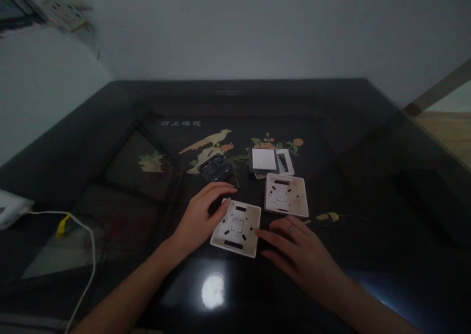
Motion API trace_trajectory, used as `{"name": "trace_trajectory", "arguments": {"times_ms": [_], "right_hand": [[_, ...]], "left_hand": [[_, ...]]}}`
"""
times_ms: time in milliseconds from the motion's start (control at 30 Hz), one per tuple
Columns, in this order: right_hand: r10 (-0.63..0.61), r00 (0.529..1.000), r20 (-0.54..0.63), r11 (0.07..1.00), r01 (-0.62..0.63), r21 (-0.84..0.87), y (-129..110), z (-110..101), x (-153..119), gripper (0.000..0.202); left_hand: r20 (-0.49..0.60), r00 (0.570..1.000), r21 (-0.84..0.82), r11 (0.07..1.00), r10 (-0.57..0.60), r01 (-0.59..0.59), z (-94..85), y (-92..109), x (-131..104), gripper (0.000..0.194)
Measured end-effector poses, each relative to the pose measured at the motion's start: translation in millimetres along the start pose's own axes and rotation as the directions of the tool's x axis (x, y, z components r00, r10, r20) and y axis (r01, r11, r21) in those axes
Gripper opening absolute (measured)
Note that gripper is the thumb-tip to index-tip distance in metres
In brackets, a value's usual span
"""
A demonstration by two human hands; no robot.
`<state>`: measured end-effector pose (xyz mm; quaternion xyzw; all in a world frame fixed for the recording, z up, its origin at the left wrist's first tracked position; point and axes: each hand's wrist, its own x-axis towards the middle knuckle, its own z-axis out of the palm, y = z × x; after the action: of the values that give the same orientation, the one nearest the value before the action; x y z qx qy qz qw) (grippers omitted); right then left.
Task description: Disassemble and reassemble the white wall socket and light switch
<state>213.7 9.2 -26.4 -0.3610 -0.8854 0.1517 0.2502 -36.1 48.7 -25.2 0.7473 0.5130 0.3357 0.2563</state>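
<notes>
A shallow white square switch back box [237,225] with slots and holes lies on the dark table before me. My left hand [200,216] is at its upper left corner, the thumb on the rim. The left index finger reaches apart from the thumb, beside some small screws [236,183]. With the fingers loosely apart, my right hand [298,245] touches the box's right edge with the index fingertip. A second white back box [286,195] lies just beyond the right hand. Farther off are a dark socket panel [216,167] and a white-faced switch plate [264,159] on a white frame [286,161].
The glossy black table [235,98] has inlaid birds and flowers and meets a pale wall [235,30]. What looks like a yellow-and-black screwdriver [329,218] lies right. A white cable [92,255] with a yellow tag [62,226] runs along the left from a white device [13,210].
</notes>
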Motion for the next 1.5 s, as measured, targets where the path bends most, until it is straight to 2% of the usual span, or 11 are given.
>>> {"name": "trace_trajectory", "arguments": {"times_ms": [100,233,367,533,733,867,1200,1367,1500], "right_hand": [[-0.024,1.000,0.009,0.998,0.025,-0.054,3.7,4.8,-4.3,0.027],[-0.032,0.999,0.013,0.997,0.033,-0.070,7.7,4.7,-6.1,0.029],[-0.054,0.998,0.016,0.995,0.055,-0.080,9.7,1.7,-6.6,0.032],[-0.082,0.996,-0.017,0.995,0.081,-0.066,13.5,-4.3,-8.2,0.028],[-0.108,0.994,0.021,0.994,0.108,-0.002,15.2,-7.1,-7.4,0.023],[-0.109,0.993,0.040,0.994,0.108,0.014,14.8,-6.6,-8.7,0.023],[-0.062,0.998,0.025,0.998,0.062,-0.014,20.3,-11.4,-4.9,0.027],[-0.075,0.997,0.007,0.997,0.075,-0.014,19.5,-13.3,-4.2,0.027],[-0.071,0.997,-0.028,0.997,0.071,0.024,17.6,-16.0,-6.5,0.022]], "left_hand": [[0.017,1.000,-0.018,1.000,-0.020,0.020,5.9,-4.7,-9.0,0.022],[0.071,0.997,0.005,1.000,0.012,-0.012,1.8,-10.0,-12.1,0.022],[0.110,0.993,0.060,0.997,0.039,-0.046,-4.8,-4.4,-15.2,0.023],[0.166,0.983,0.043,0.995,0.078,-0.086,-4.2,5.9,-21.0,0.021],[0.151,0.989,-0.066,0.998,0.000,0.010,-2.3,8.6,-22.1,0.028],[0.179,0.984,-0.122,0.992,0.001,0.021,0.3,7.9,-22.2,0.028],[0.229,0.964,-0.127,0.986,0.133,-0.106,7.4,14.0,-25.1,0.027],[0.196,0.968,-0.107,0.984,0.159,-0.140,4.8,12.4,-22.3,0.026],[0.087,0.980,0.034,0.983,0.178,-0.182,-4.2,-1.7,-15.7,0.024]]}}
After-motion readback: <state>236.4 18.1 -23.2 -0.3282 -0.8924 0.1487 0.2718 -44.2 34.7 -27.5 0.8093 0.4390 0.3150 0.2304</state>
